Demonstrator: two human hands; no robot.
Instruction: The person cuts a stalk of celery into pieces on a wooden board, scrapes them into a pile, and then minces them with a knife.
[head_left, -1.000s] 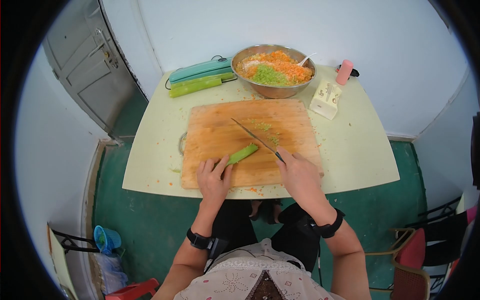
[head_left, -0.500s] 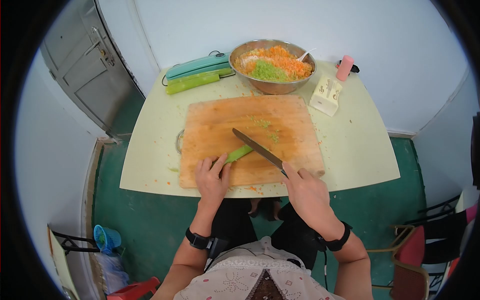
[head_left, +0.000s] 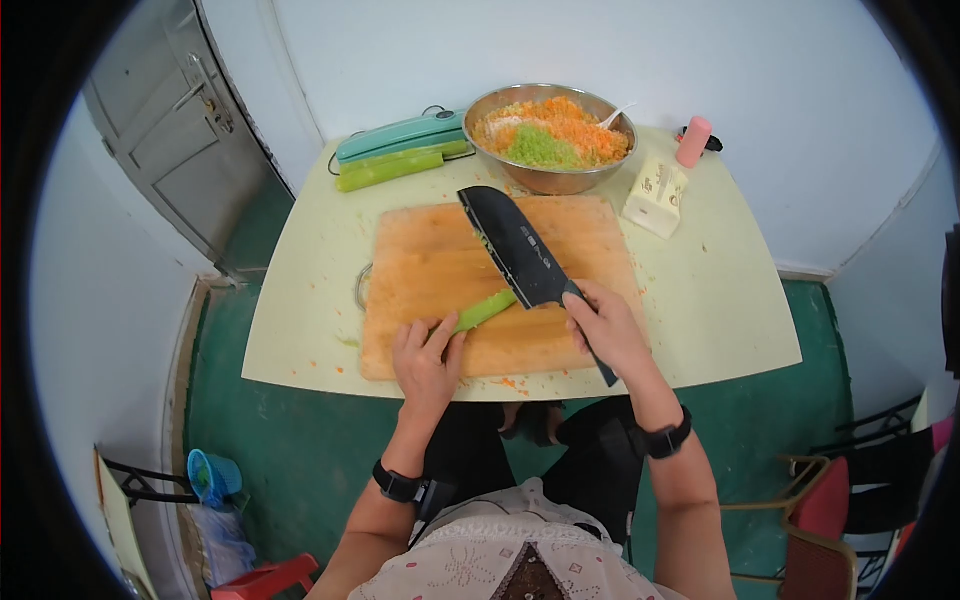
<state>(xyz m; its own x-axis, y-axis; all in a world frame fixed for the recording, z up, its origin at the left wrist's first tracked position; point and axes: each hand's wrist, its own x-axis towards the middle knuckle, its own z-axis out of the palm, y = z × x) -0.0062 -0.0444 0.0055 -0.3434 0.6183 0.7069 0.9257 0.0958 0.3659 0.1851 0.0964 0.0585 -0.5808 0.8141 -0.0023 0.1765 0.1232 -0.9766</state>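
Observation:
A wooden cutting board [head_left: 420, 260] lies on the pale table. On its near half rests a peeled green vegetable stalk [head_left: 485, 310], and my left hand [head_left: 427, 362] presses its fingers on the stalk's left end. My right hand [head_left: 612, 325] grips the handle of a black kitchen knife [head_left: 515, 250]. The blade is turned with its broad face up, above the board and over the stalk's right end, with small green bits clinging along its left edge. The blade hides part of the board, including any chopped pieces beneath it.
Behind the board stands a steel bowl [head_left: 550, 181] of chopped orange and green vegetables with a white spoon [head_left: 612, 118]. Left of it lie more green stalks [head_left: 390, 170] and a teal appliance [head_left: 400, 137]. A tissue pack [head_left: 655, 200] and pink bottle [head_left: 693, 142] stand right.
My right hand has raised the knife off the stalk and rolled it, so the blade's broad face now shows. My left hand has stayed on the stalk.

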